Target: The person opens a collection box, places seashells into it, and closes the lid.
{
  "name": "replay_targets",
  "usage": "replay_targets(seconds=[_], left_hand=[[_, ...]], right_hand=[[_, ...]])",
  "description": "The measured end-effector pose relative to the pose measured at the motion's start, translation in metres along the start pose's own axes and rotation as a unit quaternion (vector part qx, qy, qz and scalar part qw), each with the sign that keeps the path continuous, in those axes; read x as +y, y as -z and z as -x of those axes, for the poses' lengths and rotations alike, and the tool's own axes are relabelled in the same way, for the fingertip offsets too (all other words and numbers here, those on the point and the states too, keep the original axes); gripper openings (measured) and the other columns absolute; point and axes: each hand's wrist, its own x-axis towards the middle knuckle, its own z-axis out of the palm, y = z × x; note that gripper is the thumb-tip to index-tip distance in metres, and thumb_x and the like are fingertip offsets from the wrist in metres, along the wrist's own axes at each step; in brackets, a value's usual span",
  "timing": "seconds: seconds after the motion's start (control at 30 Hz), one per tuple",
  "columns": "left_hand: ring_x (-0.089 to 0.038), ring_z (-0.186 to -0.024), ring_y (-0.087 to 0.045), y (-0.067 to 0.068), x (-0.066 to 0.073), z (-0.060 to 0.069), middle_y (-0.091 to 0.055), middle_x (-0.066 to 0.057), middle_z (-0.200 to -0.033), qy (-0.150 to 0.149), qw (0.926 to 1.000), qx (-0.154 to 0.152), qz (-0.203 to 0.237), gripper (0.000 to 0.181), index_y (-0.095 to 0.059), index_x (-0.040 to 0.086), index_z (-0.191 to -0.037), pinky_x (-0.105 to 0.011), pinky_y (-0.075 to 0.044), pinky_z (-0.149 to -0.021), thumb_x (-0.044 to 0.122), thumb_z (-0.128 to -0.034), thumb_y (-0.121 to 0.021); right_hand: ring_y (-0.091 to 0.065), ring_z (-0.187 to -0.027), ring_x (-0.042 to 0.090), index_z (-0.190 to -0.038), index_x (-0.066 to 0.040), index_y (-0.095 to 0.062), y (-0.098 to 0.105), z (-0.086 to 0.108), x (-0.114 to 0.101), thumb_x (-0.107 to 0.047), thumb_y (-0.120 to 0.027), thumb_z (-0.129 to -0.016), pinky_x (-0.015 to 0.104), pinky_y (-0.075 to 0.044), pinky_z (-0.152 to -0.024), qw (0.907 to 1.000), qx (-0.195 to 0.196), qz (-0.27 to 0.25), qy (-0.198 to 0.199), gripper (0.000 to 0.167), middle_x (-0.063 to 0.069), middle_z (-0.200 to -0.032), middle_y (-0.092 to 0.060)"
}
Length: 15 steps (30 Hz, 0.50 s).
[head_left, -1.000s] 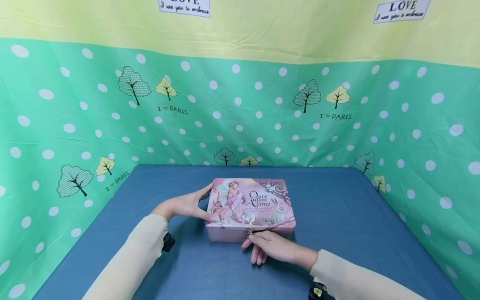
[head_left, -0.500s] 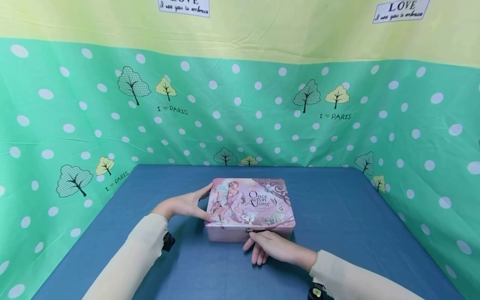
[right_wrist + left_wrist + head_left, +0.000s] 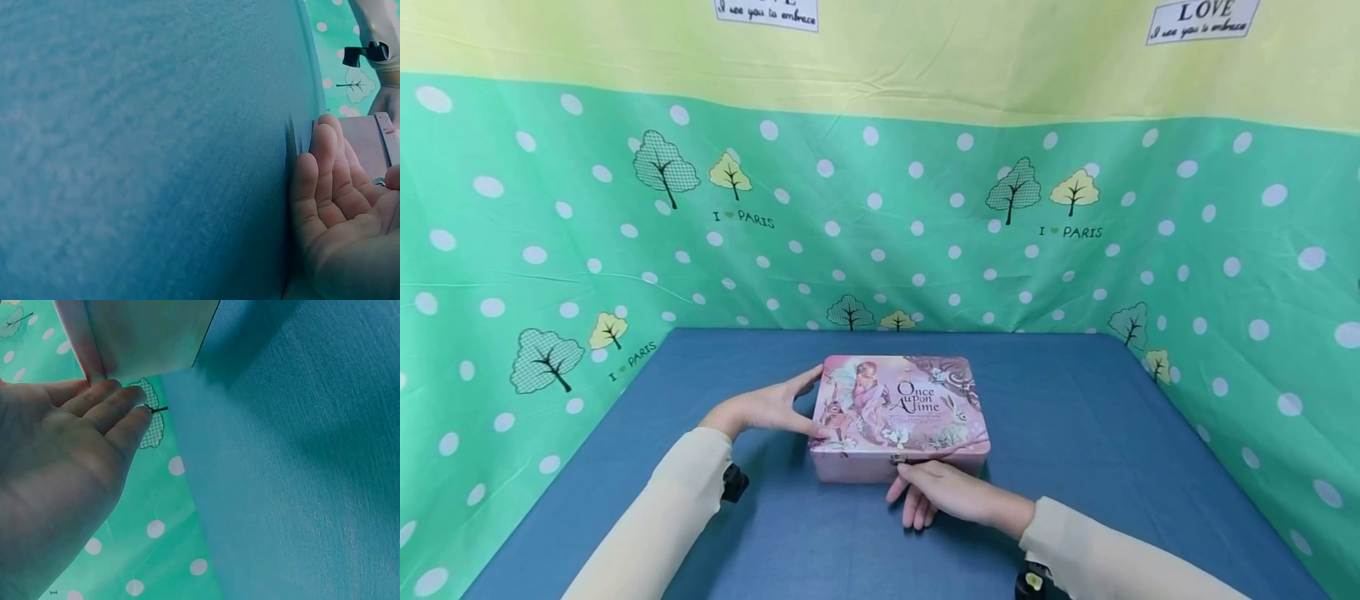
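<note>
A pink tin box point(image 3: 902, 408) with fairy and rabbit pictures and the words "Once upon a Time" lies flat, lid down. My left hand point(image 3: 771, 408) holds its left end, thumb at the front corner and fingers toward the back corner. In the left wrist view, fingertips point(image 3: 128, 400) meet the box edge. My right hand point(image 3: 951, 493) is at the box front, its thumb touching the small metal clasp point(image 3: 898, 458). The other fingers hang loosely extended below; in the right wrist view these fingers point(image 3: 325, 169) stand apart from the thumb by the clasp point(image 3: 379, 182).
The box rests on a blue cloth-covered table point(image 3: 1060, 417). A green and yellow curtain point(image 3: 880, 208) with white dots and trees encloses the back and sides. Black straps with small devices point(image 3: 734, 483) sit on both wrists.
The clasp, which showed lower and larger one second ago, now sits higher against the lid edge. My right thumb has shifted very slightly with it. The left hand keeps its place.
</note>
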Motion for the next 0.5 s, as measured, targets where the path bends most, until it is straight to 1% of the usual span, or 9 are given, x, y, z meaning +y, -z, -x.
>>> replay_targets(seconds=[0.17, 0.27, 0.33, 0.5], left_hand=[[-0.035, -0.151, -0.013, 0.000, 0.001, 0.002, -0.009, -0.017, -0.166, 0.003, 1.0000, 0.008, 0.000, 0.121, -0.003, 0.018, -0.163, -0.062, -0.018, -0.115, 0.048, -0.0777, -0.083], [-0.035, -0.151, -0.013, 0.001, 0.001, 0.002, -0.009, -0.015, -0.166, -0.003, 0.9999, 0.015, -0.001, 0.117, -0.004, 0.018, -0.163, -0.061, -0.018, -0.115, 0.048, -0.0802, -0.081], [-0.036, -0.151, -0.014, 0.002, 0.002, 0.002, -0.010, -0.015, -0.166, -0.007, 0.9997, 0.022, -0.002, 0.112, -0.006, 0.018, -0.163, -0.061, -0.019, -0.115, 0.049, -0.0835, -0.077], [-0.037, -0.150, -0.015, 0.004, 0.004, 0.002, -0.013, -0.015, -0.166, -0.017, 0.9992, 0.036, -0.003, 0.099, -0.011, 0.017, -0.163, -0.059, -0.021, -0.115, 0.050, -0.0903, -0.070]], right_hand=[[-0.066, -0.067, 0.023, -0.107, -0.002, -0.072, 0.003, 0.004, -0.003, -0.042, -0.034, -0.110, 0.037, -0.056, -0.064, 1.0000, -0.002, 0.009, -0.001, 0.056, 0.012, -0.078, -0.070], [-0.067, -0.068, 0.024, -0.107, -0.001, -0.072, 0.005, 0.007, -0.007, -0.041, -0.035, -0.110, 0.039, -0.057, -0.065, 0.9999, -0.005, 0.015, 0.005, 0.055, 0.013, -0.079, -0.070], [-0.067, -0.069, 0.024, -0.107, -0.001, -0.072, 0.006, 0.009, -0.010, -0.040, -0.035, -0.110, 0.039, -0.057, -0.066, 0.9997, -0.010, 0.022, 0.010, 0.054, 0.012, -0.080, -0.070], [-0.069, -0.076, 0.026, -0.111, 0.000, -0.070, 0.012, 0.015, -0.020, -0.039, -0.034, -0.111, 0.039, -0.056, -0.072, 0.9979, -0.033, 0.044, 0.033, 0.053, 0.012, -0.086, -0.072]])
